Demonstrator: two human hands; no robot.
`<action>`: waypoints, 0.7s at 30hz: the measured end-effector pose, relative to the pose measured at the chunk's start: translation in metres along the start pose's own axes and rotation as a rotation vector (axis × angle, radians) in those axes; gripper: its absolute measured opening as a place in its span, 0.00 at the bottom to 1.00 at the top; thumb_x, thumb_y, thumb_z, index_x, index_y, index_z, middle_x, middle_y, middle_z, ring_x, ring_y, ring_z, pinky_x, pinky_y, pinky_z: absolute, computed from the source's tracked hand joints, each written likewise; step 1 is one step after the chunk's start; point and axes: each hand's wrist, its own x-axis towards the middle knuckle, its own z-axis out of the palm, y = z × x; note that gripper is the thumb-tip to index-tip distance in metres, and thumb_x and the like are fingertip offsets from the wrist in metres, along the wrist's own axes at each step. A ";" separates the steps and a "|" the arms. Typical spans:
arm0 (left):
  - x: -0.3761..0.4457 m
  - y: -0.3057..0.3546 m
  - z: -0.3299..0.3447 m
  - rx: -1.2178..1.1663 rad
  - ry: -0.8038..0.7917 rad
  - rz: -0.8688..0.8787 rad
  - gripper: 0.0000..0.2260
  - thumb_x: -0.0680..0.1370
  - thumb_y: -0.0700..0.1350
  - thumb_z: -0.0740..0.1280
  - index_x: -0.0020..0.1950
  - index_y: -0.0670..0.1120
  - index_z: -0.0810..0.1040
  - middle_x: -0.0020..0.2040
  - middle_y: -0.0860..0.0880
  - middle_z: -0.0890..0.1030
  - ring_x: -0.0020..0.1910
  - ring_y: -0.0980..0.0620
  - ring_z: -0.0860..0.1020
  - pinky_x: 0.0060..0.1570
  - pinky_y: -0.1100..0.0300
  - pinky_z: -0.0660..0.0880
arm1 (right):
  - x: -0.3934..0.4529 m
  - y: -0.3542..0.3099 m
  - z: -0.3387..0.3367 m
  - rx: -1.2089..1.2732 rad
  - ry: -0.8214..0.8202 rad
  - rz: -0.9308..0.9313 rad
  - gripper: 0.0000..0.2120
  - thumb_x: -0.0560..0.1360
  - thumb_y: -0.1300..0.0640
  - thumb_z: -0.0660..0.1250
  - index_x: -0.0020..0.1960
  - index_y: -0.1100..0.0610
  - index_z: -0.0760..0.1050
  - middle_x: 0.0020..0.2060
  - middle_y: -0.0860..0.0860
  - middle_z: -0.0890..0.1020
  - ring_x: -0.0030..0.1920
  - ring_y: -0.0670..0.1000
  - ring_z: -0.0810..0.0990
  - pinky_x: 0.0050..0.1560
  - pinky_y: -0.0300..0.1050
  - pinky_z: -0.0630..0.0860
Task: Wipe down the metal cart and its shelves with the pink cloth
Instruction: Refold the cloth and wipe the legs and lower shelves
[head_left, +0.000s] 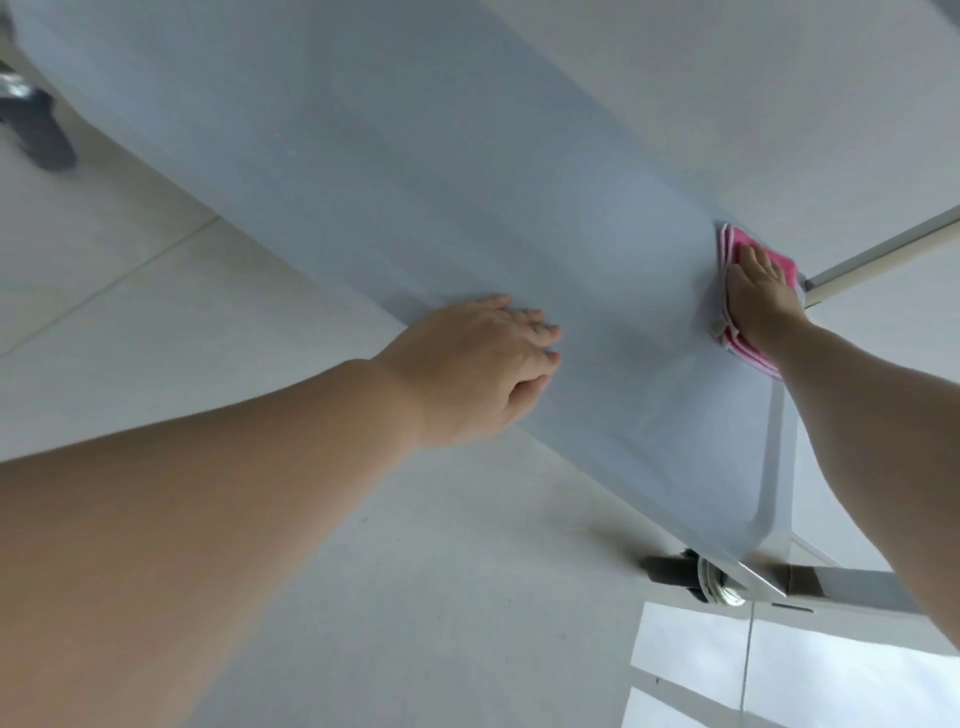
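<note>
At the far right corner of the cart's shelf (467, 218), the right hand (756, 291) presses the folded pink cloth (779, 262) flat against the metal, fingers extended over it, not curled round it. The left hand (483, 364) rests with relaxed, spread fingers on the shelf's near edge and holds nothing; it appears to brace the cart. Keep the palm flat so pressure spreads across the whole fold. Work outward from this corner in overlapping straight passes, since most of the surface probably remains unwiped. Follow the raised rim (930, 467) closely, where residue tends to collect. Maintain the bracing hand: the caster (711, 577) below suggests the cart may roll under sideways force.
</note>
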 end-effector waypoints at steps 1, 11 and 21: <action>-0.001 0.000 0.000 0.002 0.002 0.002 0.16 0.81 0.47 0.56 0.65 0.47 0.75 0.70 0.50 0.70 0.71 0.52 0.65 0.70 0.58 0.53 | -0.003 -0.003 0.001 0.024 0.017 -0.005 0.24 0.82 0.56 0.45 0.77 0.61 0.51 0.77 0.54 0.50 0.77 0.53 0.47 0.75 0.52 0.45; 0.003 0.000 -0.006 0.091 -0.017 0.096 0.10 0.77 0.41 0.63 0.55 0.42 0.82 0.60 0.43 0.79 0.61 0.42 0.76 0.64 0.48 0.67 | -0.079 -0.067 0.007 0.145 0.068 -0.130 0.24 0.83 0.49 0.45 0.77 0.51 0.48 0.77 0.49 0.47 0.77 0.50 0.45 0.74 0.43 0.40; 0.008 -0.018 -0.030 0.045 -0.244 0.203 0.27 0.74 0.57 0.68 0.65 0.40 0.74 0.67 0.39 0.72 0.67 0.42 0.68 0.67 0.57 0.58 | -0.161 -0.130 0.013 0.176 0.064 -0.214 0.25 0.82 0.48 0.47 0.77 0.50 0.48 0.77 0.48 0.49 0.77 0.50 0.45 0.74 0.45 0.40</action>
